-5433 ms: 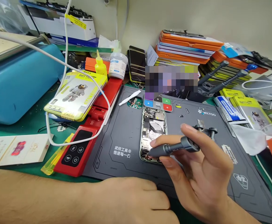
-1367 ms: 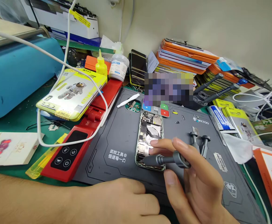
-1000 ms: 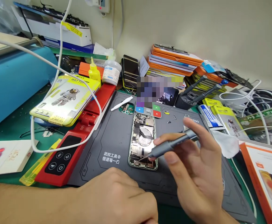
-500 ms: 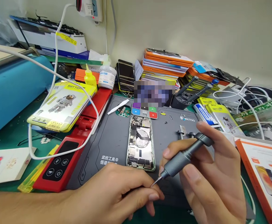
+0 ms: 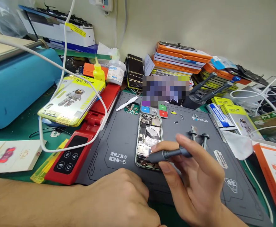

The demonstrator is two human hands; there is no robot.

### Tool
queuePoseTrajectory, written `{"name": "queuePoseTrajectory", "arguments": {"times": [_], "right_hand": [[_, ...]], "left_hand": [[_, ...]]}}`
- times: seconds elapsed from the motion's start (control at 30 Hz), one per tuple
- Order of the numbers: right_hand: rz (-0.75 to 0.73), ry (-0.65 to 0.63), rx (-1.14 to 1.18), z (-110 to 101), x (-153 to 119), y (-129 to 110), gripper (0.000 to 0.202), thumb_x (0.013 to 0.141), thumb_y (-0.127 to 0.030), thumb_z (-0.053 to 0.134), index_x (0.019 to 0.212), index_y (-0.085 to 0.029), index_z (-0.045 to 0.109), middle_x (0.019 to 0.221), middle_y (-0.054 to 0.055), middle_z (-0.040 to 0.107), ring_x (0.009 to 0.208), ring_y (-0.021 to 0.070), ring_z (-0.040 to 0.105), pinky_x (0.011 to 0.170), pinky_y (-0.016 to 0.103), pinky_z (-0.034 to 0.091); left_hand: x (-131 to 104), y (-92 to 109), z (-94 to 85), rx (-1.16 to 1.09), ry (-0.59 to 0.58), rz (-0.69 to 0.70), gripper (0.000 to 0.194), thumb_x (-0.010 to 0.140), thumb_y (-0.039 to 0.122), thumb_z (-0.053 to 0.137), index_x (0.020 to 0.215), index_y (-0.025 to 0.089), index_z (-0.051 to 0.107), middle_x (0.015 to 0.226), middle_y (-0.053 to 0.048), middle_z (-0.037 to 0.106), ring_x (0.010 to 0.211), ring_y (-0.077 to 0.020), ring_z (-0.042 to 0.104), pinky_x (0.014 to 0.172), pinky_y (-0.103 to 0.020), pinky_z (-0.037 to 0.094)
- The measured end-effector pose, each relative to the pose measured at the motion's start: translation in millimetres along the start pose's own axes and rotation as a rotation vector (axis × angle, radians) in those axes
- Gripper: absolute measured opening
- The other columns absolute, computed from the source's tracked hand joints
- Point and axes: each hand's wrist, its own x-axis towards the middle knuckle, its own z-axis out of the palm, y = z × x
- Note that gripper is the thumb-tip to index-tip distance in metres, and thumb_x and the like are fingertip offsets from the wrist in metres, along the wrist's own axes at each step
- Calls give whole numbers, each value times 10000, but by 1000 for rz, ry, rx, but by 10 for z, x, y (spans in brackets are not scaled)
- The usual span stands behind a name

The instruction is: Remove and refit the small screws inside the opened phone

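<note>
An opened phone (image 5: 152, 132) with its inner parts showing lies on the dark grey work mat (image 5: 128, 135). My right hand (image 5: 195, 173) holds a grey screwdriver (image 5: 166, 154) between thumb and fingers, tilted low over the lower part of the phone. The screwdriver's tip is too small to make out against the phone's bottom end. Below the phone, near the mat's front edge, my left hand (image 5: 126, 198) is curled with its back to the camera. Its fingertips are hidden, so anything in them cannot be seen.
Left of the mat are a red device (image 5: 69, 157) and battery packs (image 5: 74, 97) with a white cable (image 5: 90, 146) looped over them. Two more screwdrivers (image 5: 204, 140) are right of the phone. Behind stand a tool holder (image 5: 195, 99) and stacked orange boxes (image 5: 180, 56).
My right hand has moved the screwdriver from my left fingertips to the phone's lower end. My left hand has turned, hiding its fingers. The camera view has shifted slightly.
</note>
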Motion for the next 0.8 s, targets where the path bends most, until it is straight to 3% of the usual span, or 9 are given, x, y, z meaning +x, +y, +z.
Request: {"name": "queuePoseTrajectory", "arguments": {"times": [0.1, 0.33, 0.63, 0.8], "right_hand": [[-42, -46, 16, -13, -42, 21, 853, 926, 94, 579, 1668, -282, 391, 1323, 101, 723, 1125, 219, 739, 884, 364, 710], [-67, -99, 22, -11, 3, 45, 884, 910, 130, 560, 1676, -262, 357, 1330, 65, 697, 1151, 170, 710, 1014, 343, 649], [-102, -144, 12, -40, 31, 31, 926, 903, 154, 523, 1695, -266, 288, 1331, 49, 668, 1163, 132, 693, 978, 282, 637], [-132, -139, -55, -40, 36, 14, 923, 891, 149, 536, 1695, -250, 323, 1383, 83, 682, 1149, 156, 715, 930, 284, 653]], "left_hand": [[13, -6, -11, 50, -43, 23, 495, 1023, 259, 721, 563, 190, 548, 468, 51, 477, 472, -125, 432, 499, -316, 380], [44, -23, 47, 71, -28, 26, 489, 1007, 376, 772, 599, 180, 589, 495, 51, 524, 472, -132, 392, 498, -338, 379], [71, -19, 14, 65, -75, 18, 457, 1016, 363, 767, 634, 172, 607, 526, 46, 569, 485, -126, 433, 506, -321, 399], [38, -21, 4, 5, -16, -4, 478, 1014, 342, 769, 606, 178, 581, 502, 53, 515, 453, -116, 411, 497, -304, 399]]}}
